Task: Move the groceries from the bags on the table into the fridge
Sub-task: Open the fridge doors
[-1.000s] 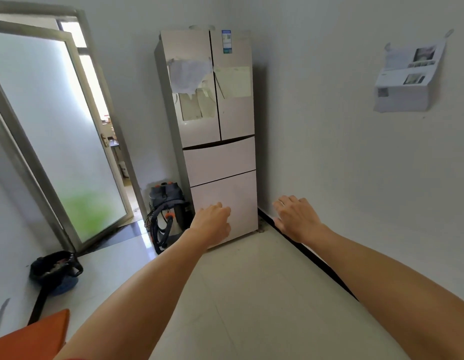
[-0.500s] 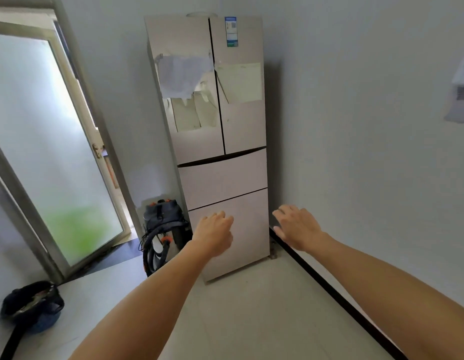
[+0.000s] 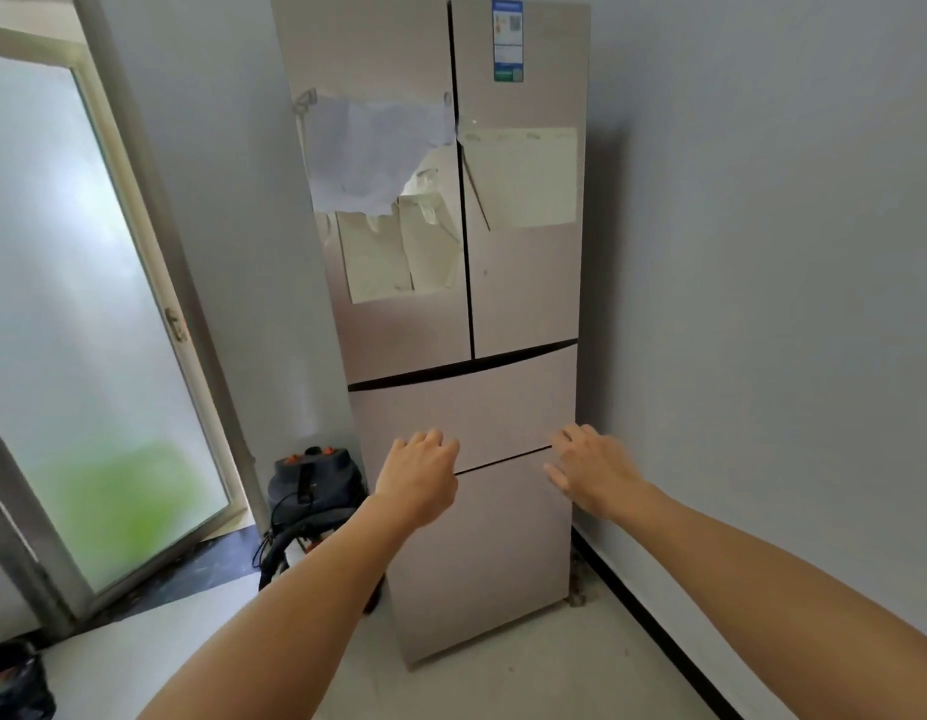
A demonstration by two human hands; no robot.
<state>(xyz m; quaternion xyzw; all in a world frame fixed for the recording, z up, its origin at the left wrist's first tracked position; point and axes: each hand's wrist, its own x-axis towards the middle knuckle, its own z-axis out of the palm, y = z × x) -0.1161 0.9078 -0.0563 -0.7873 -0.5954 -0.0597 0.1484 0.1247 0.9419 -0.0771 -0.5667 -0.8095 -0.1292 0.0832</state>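
Starting at the left, a frosted glass door stands shut, and a dark vacuum sits on the floor just beside the fridge. The fridge fills the middle of the view. Its two upper doors, with papers stuck on them, and both drawers below are closed.

A person holds both bare arms out toward it. The left hand hangs in front of the seam between the two drawers, its grip narrow, fingers loosely curled, holding nothing. The right hand is level with it near the fridge's right edge, its grip wide, fingers relaxed, also empty. Whether either hand touches the fridge cannot be told. A bare wall runs along the right.

No groceries, bags or surface are in view. This looks like the opening step, before anything is loaded. The next move likely calls for hooking fingers on a door or drawer edge and pulling it open.
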